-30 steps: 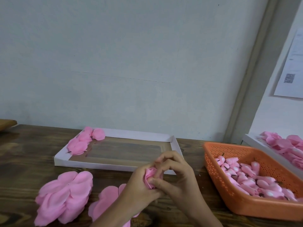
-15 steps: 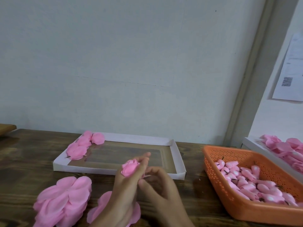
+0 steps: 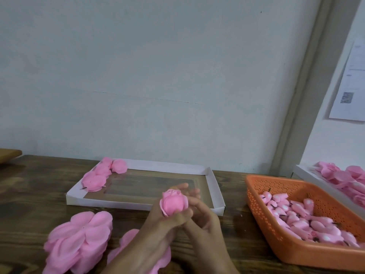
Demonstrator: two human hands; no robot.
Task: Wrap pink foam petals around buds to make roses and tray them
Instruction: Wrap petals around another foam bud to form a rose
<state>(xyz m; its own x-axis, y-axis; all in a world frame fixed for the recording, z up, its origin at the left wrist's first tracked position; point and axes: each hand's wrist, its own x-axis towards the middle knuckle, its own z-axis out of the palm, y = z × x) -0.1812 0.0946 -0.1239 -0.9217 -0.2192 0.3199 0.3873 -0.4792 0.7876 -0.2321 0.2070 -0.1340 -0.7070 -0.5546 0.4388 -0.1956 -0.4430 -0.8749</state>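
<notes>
Rose (image 3: 174, 202): sitting upright over the near middle of the surface (image 3: 39, 190), in front of the tray's (image 3: 142, 204) near wall.
Left hand (image 3: 158, 228): fingers are pinching the rose at its base, under the outer petal.
Right hand (image 3: 203, 220): fingers are lying loose and slightly spread beside the rose, touching the left hand; blurred, gripping nothing visible.
Step in hand: probably checking the wrap before traying.
Technique: squeezing only the base is sparing the soft petals; placing beside the finished roses (image 3: 98, 178) in the tray's far left corner, not on them.
Supplies: buds (image 3: 308, 220) are waiting in the basket (image 3: 296, 252) at the right edge.
</notes>
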